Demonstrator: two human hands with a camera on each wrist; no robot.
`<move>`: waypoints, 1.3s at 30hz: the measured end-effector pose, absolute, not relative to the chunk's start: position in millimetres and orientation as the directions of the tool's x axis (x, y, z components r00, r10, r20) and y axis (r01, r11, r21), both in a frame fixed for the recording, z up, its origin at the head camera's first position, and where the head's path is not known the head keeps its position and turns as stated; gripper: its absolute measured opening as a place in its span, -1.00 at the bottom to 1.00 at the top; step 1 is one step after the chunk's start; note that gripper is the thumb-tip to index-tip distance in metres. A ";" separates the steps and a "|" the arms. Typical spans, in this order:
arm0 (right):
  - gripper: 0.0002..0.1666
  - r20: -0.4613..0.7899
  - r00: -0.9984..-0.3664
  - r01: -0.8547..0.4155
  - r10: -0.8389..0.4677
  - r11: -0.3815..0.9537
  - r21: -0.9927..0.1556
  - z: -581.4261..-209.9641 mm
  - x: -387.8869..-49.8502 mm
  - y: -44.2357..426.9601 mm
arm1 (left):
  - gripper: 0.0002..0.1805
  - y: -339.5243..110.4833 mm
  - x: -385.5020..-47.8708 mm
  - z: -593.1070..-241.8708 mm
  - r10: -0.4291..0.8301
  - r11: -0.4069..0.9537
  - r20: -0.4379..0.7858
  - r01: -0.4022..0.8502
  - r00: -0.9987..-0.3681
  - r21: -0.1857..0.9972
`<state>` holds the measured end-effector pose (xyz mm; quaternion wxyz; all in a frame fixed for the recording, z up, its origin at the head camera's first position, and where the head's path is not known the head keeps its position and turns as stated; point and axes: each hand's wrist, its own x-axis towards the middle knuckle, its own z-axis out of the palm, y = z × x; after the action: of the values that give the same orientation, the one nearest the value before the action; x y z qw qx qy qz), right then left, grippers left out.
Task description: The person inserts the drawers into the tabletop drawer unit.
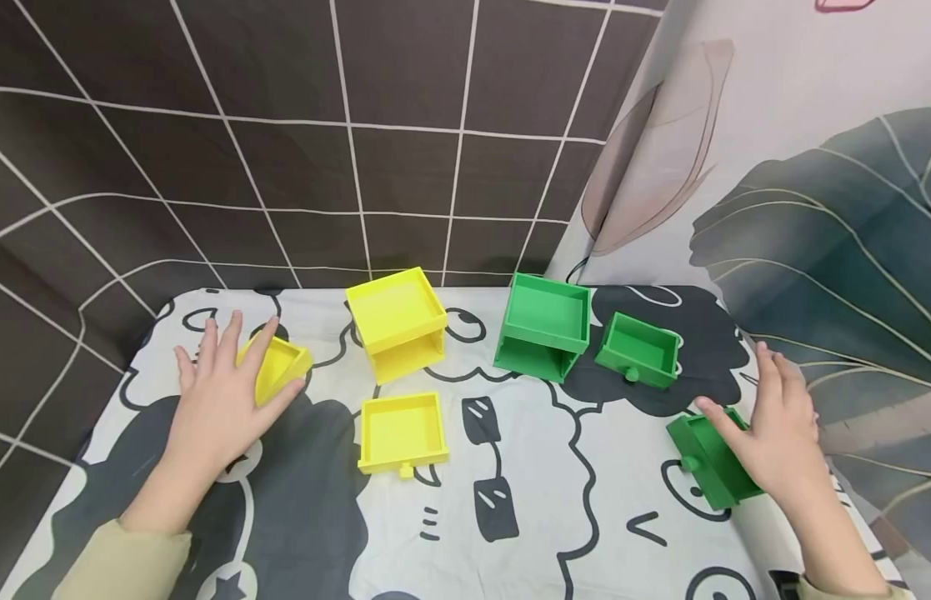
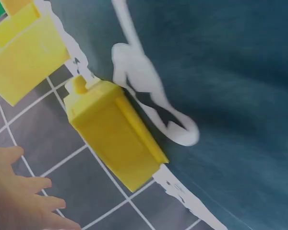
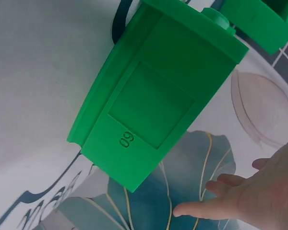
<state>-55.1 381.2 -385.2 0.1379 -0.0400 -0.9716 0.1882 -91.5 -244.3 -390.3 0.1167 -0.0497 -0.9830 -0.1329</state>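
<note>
My left hand (image 1: 221, 396), its fingers spread, is over the left side of the cloth beside a small yellow drawer (image 1: 281, 371). A gap shows between that hand and the drawer in the left wrist view. On the right, my right hand (image 1: 783, 429) hovers by a green drawer (image 1: 716, 462) with a round knob, thumb and fingers apart. The right wrist view shows the engraved side of this drawer (image 3: 158, 96), with the hand (image 3: 254, 196) apart from it. Neither hand holds anything.
A yellow box frame (image 1: 397, 312) and a green one (image 1: 546, 310) with an open front stand at the back centre. A second yellow drawer (image 1: 402, 429) lies in front; another green drawer (image 1: 641, 346) lies at right. Dark gridded cloth (image 1: 405, 167) hangs behind.
</note>
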 end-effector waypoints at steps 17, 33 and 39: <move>-0.10 0.294 -0.920 0.016 0.258 0.777 -0.630 -383.4 -26.7 393.4 | -0.13 -206.3 -116.0 -370.1 0.131 0.887 0.330 0.259 -0.935 0.382; -0.31 0.135 -0.843 0.253 0.520 0.606 -0.754 -387.4 3.3 406.6 | -0.20 -145.2 -131.1 -348.9 0.239 0.818 0.373 0.393 -0.896 0.419; -0.44 0.150 -0.859 0.135 0.489 0.501 -0.855 -393.1 9.2 409.4 | -0.22 -118.3 -138.9 -344.8 0.292 0.796 0.343 0.426 -0.893 0.431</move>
<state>9.2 409.4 -393.1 0.1905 -0.1847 -0.8450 0.4643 -138.9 -118.3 -344.8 0.1303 -0.1913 -0.9385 -0.2560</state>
